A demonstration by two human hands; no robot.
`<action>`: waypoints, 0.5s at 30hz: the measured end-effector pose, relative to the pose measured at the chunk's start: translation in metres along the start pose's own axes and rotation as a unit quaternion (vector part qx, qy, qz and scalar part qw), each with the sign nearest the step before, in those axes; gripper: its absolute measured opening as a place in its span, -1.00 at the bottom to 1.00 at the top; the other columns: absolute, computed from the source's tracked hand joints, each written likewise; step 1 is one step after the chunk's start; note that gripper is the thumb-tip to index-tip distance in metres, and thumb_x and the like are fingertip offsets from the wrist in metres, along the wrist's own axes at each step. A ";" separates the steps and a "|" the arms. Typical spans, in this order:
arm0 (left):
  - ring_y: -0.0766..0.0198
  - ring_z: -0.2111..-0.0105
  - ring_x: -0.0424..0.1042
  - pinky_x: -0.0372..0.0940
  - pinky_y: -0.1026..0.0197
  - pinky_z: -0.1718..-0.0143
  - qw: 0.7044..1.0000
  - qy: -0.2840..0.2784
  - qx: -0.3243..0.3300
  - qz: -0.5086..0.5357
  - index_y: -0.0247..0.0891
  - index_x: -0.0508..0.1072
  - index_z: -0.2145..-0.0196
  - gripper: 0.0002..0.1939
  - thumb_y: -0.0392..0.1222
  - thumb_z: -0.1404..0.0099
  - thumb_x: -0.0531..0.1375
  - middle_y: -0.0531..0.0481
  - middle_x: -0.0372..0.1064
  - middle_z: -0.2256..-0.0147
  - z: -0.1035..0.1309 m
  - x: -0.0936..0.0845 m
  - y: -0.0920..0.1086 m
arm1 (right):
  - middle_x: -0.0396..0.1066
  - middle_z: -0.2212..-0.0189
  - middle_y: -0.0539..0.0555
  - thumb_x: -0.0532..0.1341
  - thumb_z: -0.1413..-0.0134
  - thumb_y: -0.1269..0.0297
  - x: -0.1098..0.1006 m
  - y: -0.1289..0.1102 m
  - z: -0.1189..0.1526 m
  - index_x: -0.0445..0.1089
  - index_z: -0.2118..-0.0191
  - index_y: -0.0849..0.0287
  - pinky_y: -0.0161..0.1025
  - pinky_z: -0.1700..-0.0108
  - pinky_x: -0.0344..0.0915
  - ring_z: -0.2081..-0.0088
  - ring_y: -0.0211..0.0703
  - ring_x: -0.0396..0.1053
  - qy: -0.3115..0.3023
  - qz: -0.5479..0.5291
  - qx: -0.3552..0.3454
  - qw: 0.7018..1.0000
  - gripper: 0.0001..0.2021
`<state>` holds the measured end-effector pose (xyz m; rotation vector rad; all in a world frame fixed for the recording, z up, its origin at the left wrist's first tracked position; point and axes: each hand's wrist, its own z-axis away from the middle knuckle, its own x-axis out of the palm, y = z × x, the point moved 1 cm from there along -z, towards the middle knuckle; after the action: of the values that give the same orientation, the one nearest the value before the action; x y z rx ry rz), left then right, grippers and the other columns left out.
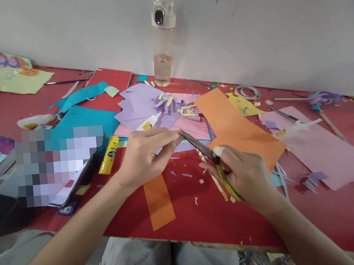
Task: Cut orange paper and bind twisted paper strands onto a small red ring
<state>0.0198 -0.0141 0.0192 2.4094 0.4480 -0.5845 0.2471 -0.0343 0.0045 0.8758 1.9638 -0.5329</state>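
My right hand (244,172) is closed round the yellow handles of a pair of scissors (201,147), whose blades point up and to the left. My left hand (152,152) is pinched, thumb against fingers, right at the scissor tips. Whatever sits between those fingertips is too small to make out. Below the left hand, a strip of orange paper (160,205) lies on the red table, its upper end hidden. A larger orange sheet (241,131) rests just beyond my right hand. Small paper scraps (186,175) are scattered between the hands.
A yellow glue stick (109,155) and a phone (72,169) are on the left. Purple paper (135,105) with fringed pieces and a white glue bottle (149,122) lie ahead. A clear bottle (161,48) stands by the wall. Pink paper (315,146) is at right.
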 end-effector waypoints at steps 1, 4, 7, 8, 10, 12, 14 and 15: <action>0.43 0.61 0.26 0.19 0.37 0.53 1.000 -0.002 -0.003 -0.008 -0.27 0.45 0.38 -0.84 -0.40 -0.31 0.12 0.09 0.35 0.59 0.000 0.000 0.000 | 0.21 0.62 -0.10 0.14 -0.29 0.08 0.000 0.000 0.000 0.27 0.34 0.18 -0.34 0.56 0.00 0.66 -0.36 0.12 0.001 0.001 0.000 1.000 -0.73; 0.43 0.60 0.28 0.19 0.37 0.53 1.000 -0.003 -0.002 -0.026 -0.29 0.44 0.40 -0.84 -0.43 -0.30 0.12 0.08 0.35 0.59 0.001 0.000 0.000 | 0.19 0.63 -0.11 0.14 -0.29 0.08 0.000 -0.001 0.000 0.27 0.35 0.18 -0.34 0.57 0.00 0.67 -0.36 0.09 0.006 0.005 0.002 1.000 -0.72; 0.42 0.59 0.32 0.20 0.37 0.52 0.999 0.008 0.014 -0.041 -0.30 0.44 0.40 -0.84 -0.44 -0.29 0.12 0.07 0.38 0.58 0.001 0.000 0.000 | 0.19 0.63 -0.11 0.13 -0.30 0.08 0.000 -0.002 0.000 0.27 0.35 0.19 -0.34 0.57 0.00 0.67 -0.37 0.07 0.007 0.006 0.003 1.000 -0.72; 0.42 0.58 0.34 0.19 0.37 0.53 0.999 0.011 0.019 -0.050 -0.29 0.44 0.39 -0.84 -0.45 -0.29 0.12 0.07 0.39 0.57 0.001 0.000 0.000 | 0.20 0.63 -0.11 0.13 -0.30 0.09 0.000 -0.002 0.000 0.28 0.34 0.19 -0.35 0.57 0.00 0.67 -0.37 0.07 0.007 0.004 0.003 1.000 -0.72; 0.42 0.57 0.36 0.19 0.38 0.53 0.997 0.015 0.025 -0.073 -0.27 0.44 0.39 -0.83 -0.44 -0.28 0.11 0.07 0.42 0.55 0.001 0.000 0.000 | 0.20 0.63 -0.11 0.14 -0.30 0.09 0.000 -0.003 0.001 0.29 0.32 0.20 -0.35 0.57 0.00 0.66 -0.37 0.09 0.005 0.001 0.007 1.000 -0.73; 0.42 0.59 0.37 0.19 0.37 0.53 0.995 0.016 0.029 -0.097 -0.26 0.43 0.40 -0.83 -0.44 -0.28 0.11 0.08 0.43 0.56 0.001 0.001 0.001 | 0.20 0.63 -0.11 0.15 -0.29 0.10 0.001 -0.004 0.001 0.29 0.31 0.21 -0.35 0.57 0.01 0.66 -0.37 0.10 0.002 -0.002 0.011 1.000 -0.74; 0.41 0.61 0.36 0.18 0.37 0.55 0.992 0.021 0.036 -0.116 -0.27 0.43 0.40 -0.83 -0.44 -0.27 0.12 0.09 0.42 0.57 0.001 0.001 0.001 | 0.19 0.64 -0.12 0.15 -0.29 0.10 0.001 -0.005 0.001 0.29 0.32 0.21 -0.35 0.57 0.01 0.66 -0.37 0.11 0.002 -0.006 0.015 1.000 -0.74; 0.41 0.62 0.36 0.17 0.36 0.56 0.991 0.025 0.041 -0.123 -0.27 0.43 0.40 -0.84 -0.44 -0.27 0.13 0.09 0.41 0.58 0.001 0.001 0.001 | 0.18 0.64 -0.12 0.15 -0.29 0.11 0.001 -0.005 0.001 0.29 0.33 0.20 -0.35 0.57 0.01 0.66 -0.38 0.10 0.003 -0.010 0.017 1.000 -0.74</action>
<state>0.0209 -0.0156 0.0188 2.4685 0.7648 -0.6617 0.2432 -0.0378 0.0037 0.8811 1.9758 -0.5770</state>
